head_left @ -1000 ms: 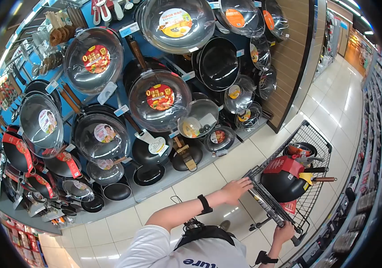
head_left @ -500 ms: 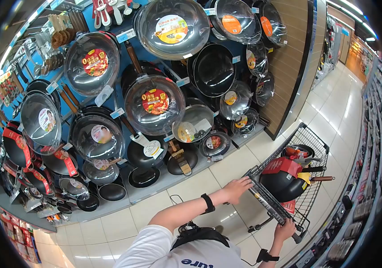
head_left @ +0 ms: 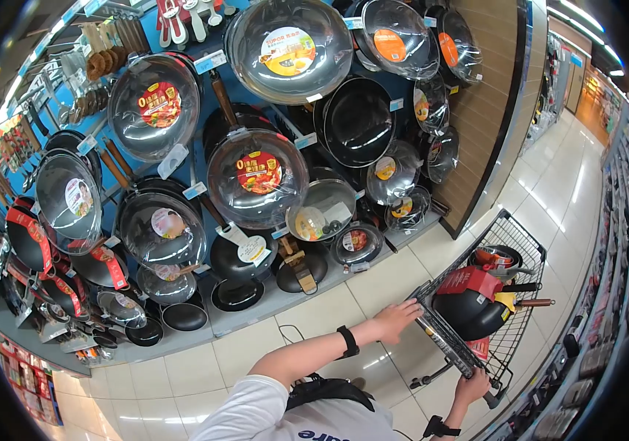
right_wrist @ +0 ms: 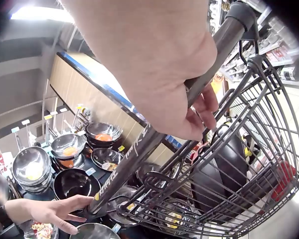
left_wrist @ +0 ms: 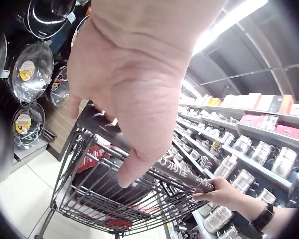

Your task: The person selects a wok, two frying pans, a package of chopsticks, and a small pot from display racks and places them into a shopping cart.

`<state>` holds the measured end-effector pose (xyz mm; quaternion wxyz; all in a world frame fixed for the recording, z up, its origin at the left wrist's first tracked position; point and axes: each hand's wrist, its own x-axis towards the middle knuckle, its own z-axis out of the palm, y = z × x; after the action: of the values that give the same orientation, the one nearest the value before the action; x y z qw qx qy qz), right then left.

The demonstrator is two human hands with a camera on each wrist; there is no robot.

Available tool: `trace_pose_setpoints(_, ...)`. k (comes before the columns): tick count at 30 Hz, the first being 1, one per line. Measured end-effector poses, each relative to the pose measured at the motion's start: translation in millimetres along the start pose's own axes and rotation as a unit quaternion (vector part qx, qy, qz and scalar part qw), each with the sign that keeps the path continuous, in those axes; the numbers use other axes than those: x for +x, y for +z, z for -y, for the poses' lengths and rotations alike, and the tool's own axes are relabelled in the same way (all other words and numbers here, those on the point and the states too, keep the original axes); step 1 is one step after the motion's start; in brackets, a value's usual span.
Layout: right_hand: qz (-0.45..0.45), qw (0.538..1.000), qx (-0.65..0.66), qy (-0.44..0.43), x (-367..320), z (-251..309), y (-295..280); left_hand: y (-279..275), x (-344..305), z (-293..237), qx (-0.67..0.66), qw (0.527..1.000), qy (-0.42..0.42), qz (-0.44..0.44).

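Observation:
My left hand (head_left: pixel 398 321) lies with fairly straight fingers over the left end of a shopping cart's handle (head_left: pixel 443 339). In the left wrist view the back of that left hand (left_wrist: pixel 132 89) is large and its thumb sticks out, apart from the fingers. Toward the handle's other end, my right hand (head_left: pixel 474 384) grips the bar; the right wrist view shows its fingers curled round the handle (right_wrist: pixel 134 162). A black wok (head_left: pixel 469 314) with a red cardboard sleeve (head_left: pixel 469 281) lies in the wire cart, beside a smaller red-and-black pan (head_left: pixel 492 257).
Wrapped pans and woks (head_left: pixel 258 180) hang on a blue display wall at left, ending at a wood-look panel (head_left: pixel 485 95). Shelves of pots (left_wrist: pixel 261 154) line the right side. A tiled aisle floor (head_left: pixel 550 180) runs ahead between them.
The head view has shifted slightly, and the cart and both hands appear a little lower in it. Both hands keep their places on the handle.

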<state>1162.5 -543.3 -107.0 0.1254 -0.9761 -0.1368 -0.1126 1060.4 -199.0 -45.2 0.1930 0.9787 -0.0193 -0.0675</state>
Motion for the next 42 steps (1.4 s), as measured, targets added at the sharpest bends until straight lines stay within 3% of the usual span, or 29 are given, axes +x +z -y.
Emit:
trace_pose_setpoints(16, -0.043, 0.999, -0.002, -0.017, 11, 2, 5, -7, 15, 11, -0.01, 1.0, 0.0, 0.027)
trace_pose_setpoints(18, -0.016, 1.0, 0.002, -0.008, 12, 0, 7, -11, 18, 14, -0.017, 0.997, -0.005, 0.074)
trace_pose_setpoints(26, -0.01, 1.0, -0.011, -0.011, 10, -6, 10, 7, 26, 27, -0.033, 0.998, 0.012, 0.05)
trace_pose_setpoints(28, -0.007, 0.998, -0.068, -0.015, 12, -14, 21, 11, 25, 26, -0.032, 0.999, 0.017, 0.04)
trace_pose_setpoints(31, -0.015, 1.0, 0.0, 0.012, 14, -20, 39, 3, 26, 20, -0.028, 0.998, 0.005, 0.059)
trace_pose_setpoints(36, -0.087, 0.991, -0.058, -0.077, 17, 0, -3, -1, 23, 18, -0.046, 0.997, -0.001, 0.066)
trace_pose_setpoints(42, -0.053, 0.993, -0.088, -0.052, 18, 13, -28, -4, 25, 14, -0.047, 0.997, -0.004, 0.065)
